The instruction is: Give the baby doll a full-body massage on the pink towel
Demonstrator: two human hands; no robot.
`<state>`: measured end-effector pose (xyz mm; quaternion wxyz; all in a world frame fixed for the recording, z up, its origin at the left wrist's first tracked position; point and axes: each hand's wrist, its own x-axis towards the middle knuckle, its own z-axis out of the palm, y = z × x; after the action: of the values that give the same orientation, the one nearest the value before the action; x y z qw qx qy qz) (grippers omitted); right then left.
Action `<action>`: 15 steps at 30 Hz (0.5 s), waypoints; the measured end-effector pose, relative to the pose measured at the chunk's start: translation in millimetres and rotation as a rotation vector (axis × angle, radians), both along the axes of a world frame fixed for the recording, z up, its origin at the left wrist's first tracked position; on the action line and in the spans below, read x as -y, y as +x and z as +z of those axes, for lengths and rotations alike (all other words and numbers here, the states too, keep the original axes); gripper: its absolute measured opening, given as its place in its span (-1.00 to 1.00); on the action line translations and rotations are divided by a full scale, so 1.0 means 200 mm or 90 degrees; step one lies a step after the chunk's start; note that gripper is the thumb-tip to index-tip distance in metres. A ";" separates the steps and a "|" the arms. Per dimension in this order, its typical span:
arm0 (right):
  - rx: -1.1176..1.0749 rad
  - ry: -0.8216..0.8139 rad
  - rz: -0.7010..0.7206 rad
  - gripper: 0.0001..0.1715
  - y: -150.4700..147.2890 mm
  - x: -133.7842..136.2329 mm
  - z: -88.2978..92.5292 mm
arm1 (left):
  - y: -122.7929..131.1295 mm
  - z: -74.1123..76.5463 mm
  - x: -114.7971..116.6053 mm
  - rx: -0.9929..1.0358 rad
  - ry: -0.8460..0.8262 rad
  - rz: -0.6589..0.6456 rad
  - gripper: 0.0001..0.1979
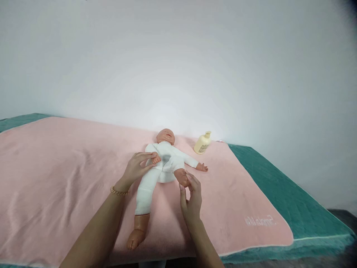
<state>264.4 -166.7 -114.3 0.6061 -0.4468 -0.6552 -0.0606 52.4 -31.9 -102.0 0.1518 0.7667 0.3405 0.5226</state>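
One doll (167, 150), supine, white-clothed, greyish patch at middle. Left-hand fingers (139, 158) pinching doll's hand (156, 159); right-hand fingers (194, 182) pinching doll's raised foot (182, 178). Bottle (202, 145) beside doll.

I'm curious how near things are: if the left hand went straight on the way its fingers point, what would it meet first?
The doll's hand, which the left hand already seems to hold. Beyond it, probably the doll's white-clothed torso, though depth is hard to judge.
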 end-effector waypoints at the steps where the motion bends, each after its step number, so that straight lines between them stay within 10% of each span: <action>1: 0.001 -0.001 0.002 -0.40 0.00 0.00 0.00 | 0.00 0.00 0.00 0.005 -0.003 0.002 -0.71; 15: -0.004 -0.034 -0.030 -0.39 0.00 0.21 0.01 | -0.04 0.06 0.00 0.467 -0.265 0.153 -0.62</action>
<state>264.0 -208.1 -112.2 0.5940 -0.4785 -0.6442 -0.0558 43.6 -32.5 -89.9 0.3522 0.4384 0.4488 0.6946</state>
